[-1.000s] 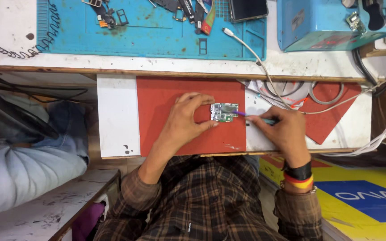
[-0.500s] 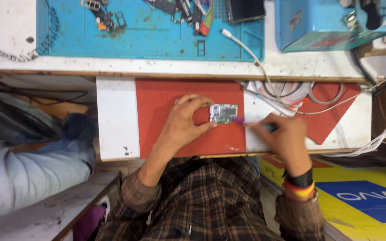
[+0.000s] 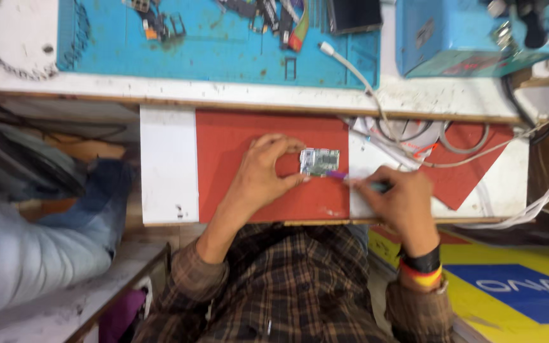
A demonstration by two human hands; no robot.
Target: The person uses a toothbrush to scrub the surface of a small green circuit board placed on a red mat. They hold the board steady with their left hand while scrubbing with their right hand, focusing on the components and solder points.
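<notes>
Right hand point(image 3: 401, 203) lower, board point(image 3: 319, 161) mid-mat

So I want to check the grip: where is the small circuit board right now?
In the head view the small circuit board lies on the red mat, pinched by the left hand, just left of the right hand.

Even, fairly bright light falls from above, with soft shadows and no strong glare. The whole frame is slightly motion-blurred, perhaps most toward the right edge.
</notes>
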